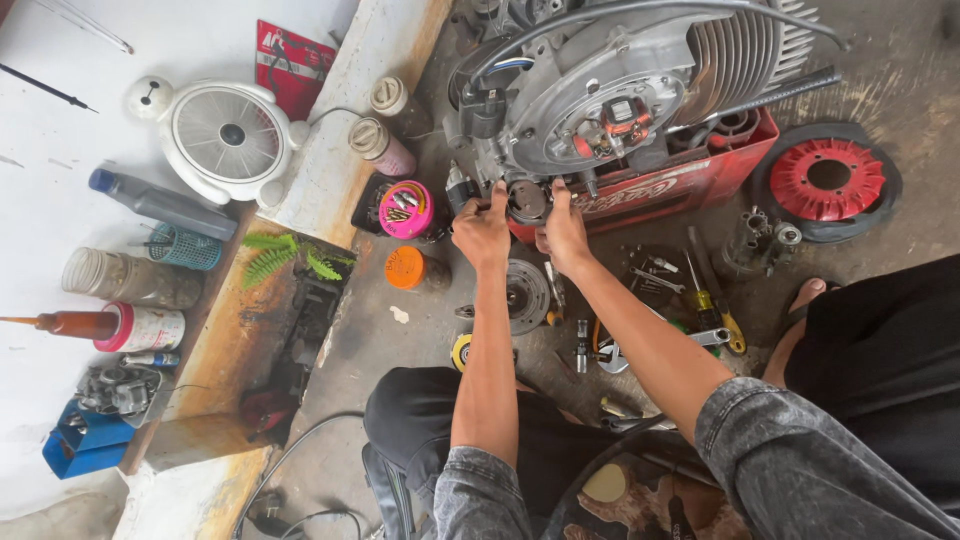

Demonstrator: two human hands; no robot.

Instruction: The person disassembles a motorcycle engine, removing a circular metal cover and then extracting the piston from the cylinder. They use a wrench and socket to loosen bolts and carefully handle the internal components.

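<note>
Both hands pinch the round part [527, 200] at the engine's [600, 110] lower edge: left hand [482, 232] at its 9 o'clock, right hand [565, 235] at 3 o'clock, fingers closed on its rim. Part lies at 12 o'clock from both wrists, equally near. Forearms extended, almost parallel. Red crate [690, 180] sits under engine.

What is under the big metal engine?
A red crate sits under the engine. Only the crate's front and one corner show; the engine and both hands hide the rest.
</note>
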